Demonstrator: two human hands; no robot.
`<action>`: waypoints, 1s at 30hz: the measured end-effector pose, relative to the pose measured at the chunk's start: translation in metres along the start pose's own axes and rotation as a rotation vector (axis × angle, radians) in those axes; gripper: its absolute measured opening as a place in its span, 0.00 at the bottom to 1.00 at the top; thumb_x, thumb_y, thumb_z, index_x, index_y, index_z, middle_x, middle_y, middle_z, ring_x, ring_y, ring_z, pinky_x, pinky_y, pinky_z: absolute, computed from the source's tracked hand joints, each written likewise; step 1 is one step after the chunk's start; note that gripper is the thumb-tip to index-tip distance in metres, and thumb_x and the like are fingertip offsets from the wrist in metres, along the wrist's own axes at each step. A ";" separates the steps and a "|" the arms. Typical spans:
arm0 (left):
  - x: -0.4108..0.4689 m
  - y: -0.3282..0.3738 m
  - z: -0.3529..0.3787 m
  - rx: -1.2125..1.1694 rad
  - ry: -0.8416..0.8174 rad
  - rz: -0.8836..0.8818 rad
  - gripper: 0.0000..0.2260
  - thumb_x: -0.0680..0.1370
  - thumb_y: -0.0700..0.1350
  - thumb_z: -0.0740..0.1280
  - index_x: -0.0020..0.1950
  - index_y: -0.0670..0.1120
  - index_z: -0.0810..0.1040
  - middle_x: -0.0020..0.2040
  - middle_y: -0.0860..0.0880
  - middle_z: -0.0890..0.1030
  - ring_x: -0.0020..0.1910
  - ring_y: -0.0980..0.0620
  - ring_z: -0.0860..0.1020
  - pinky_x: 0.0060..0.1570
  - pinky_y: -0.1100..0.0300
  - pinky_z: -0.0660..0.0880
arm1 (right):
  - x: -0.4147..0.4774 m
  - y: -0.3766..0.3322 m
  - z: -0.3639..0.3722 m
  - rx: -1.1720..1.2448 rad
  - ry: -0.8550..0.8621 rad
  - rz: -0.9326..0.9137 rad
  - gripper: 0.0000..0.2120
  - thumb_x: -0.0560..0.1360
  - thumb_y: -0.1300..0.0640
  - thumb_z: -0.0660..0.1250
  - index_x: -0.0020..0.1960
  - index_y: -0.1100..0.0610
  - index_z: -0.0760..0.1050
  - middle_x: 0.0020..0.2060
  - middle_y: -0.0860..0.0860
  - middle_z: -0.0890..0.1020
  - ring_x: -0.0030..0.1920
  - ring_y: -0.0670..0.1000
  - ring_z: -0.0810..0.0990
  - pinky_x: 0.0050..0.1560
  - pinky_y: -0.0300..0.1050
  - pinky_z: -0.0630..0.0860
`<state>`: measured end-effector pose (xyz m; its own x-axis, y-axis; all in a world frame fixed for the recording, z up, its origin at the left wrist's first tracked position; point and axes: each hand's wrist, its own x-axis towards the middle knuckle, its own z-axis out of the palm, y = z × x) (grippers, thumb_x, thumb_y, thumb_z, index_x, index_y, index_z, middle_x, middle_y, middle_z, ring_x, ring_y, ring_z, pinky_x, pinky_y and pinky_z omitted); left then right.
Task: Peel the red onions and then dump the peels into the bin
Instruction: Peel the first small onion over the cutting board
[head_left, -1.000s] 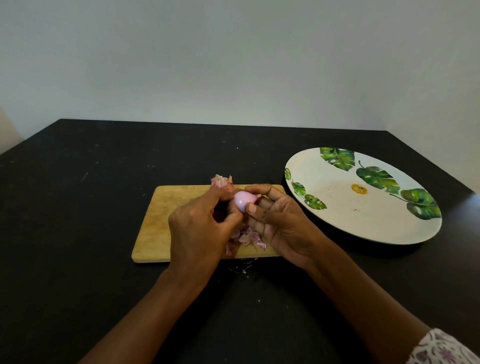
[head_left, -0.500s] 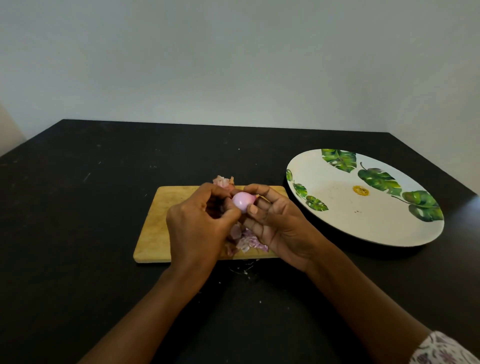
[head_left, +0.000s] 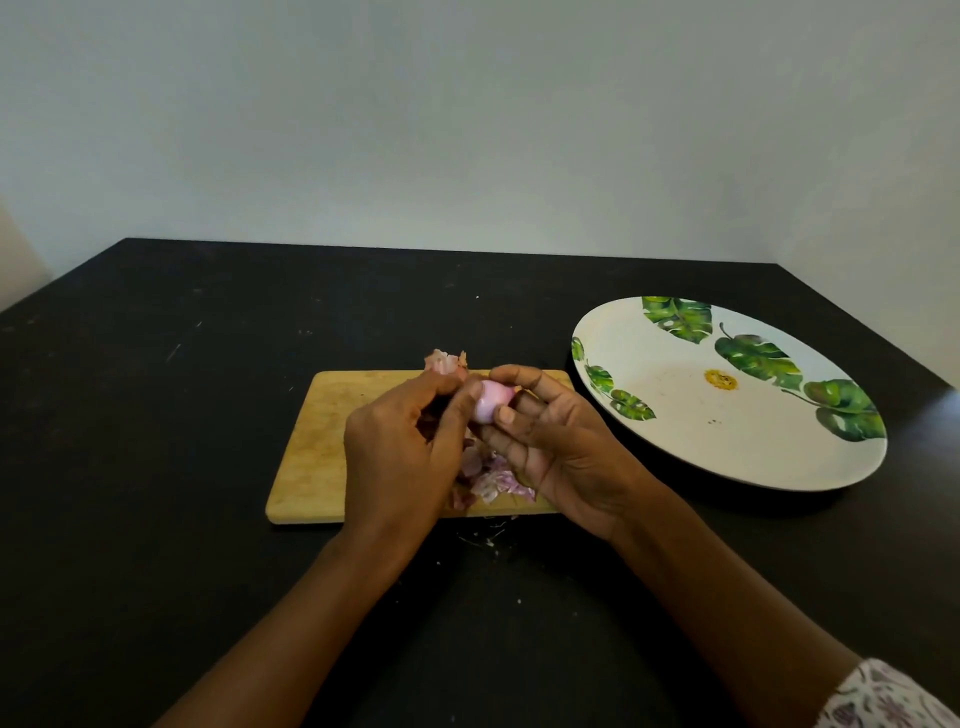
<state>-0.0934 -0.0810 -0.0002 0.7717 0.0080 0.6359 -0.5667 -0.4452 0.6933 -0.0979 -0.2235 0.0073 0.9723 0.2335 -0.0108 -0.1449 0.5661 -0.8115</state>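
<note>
A small pink peeled red onion (head_left: 491, 404) is held just above the wooden cutting board (head_left: 322, 447). My right hand (head_left: 556, 441) grips it from the right, fingers curled round it. From the left, my left hand (head_left: 400, 447) pinches at its near side with thumb and fingertips. Loose purple and white peels (head_left: 493, 480) lie on the board under my hands, and another bit of peel (head_left: 444, 361) sits at the board's far edge. No bin is in view.
A large white plate (head_left: 727, 410) with green leaf prints stands to the right of the board on the black table (head_left: 156, 415). Small peel scraps (head_left: 488, 540) lie on the table in front of the board. A pale wall rises behind.
The hands and onion have stayed in nearly the same spot. My left fingers have shifted slightly on the onion's left side.
</note>
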 end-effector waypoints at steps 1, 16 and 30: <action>0.000 -0.001 0.000 0.015 0.008 0.008 0.07 0.76 0.46 0.67 0.53 0.50 0.79 0.42 0.60 0.79 0.42 0.66 0.79 0.40 0.74 0.74 | 0.000 0.000 0.000 -0.006 0.005 -0.001 0.16 0.66 0.69 0.66 0.53 0.61 0.75 0.50 0.57 0.84 0.51 0.53 0.84 0.51 0.44 0.81; 0.001 -0.003 0.002 0.228 -0.049 -0.038 0.07 0.79 0.43 0.61 0.51 0.44 0.78 0.38 0.56 0.74 0.35 0.64 0.72 0.34 0.71 0.66 | 0.001 0.002 0.000 -0.004 -0.019 0.001 0.17 0.67 0.69 0.66 0.55 0.61 0.75 0.51 0.57 0.84 0.52 0.54 0.84 0.51 0.44 0.81; 0.002 0.000 -0.002 0.083 0.030 0.032 0.07 0.77 0.52 0.62 0.54 0.57 0.75 0.43 0.67 0.74 0.43 0.64 0.77 0.42 0.68 0.74 | 0.004 0.000 -0.007 0.071 0.014 -0.012 0.16 0.69 0.67 0.65 0.57 0.62 0.75 0.51 0.59 0.84 0.51 0.54 0.84 0.50 0.44 0.81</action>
<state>-0.0924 -0.0789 0.0021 0.7438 0.0188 0.6682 -0.5643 -0.5182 0.6427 -0.0926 -0.2281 0.0028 0.9765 0.2155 -0.0094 -0.1449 0.6235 -0.7683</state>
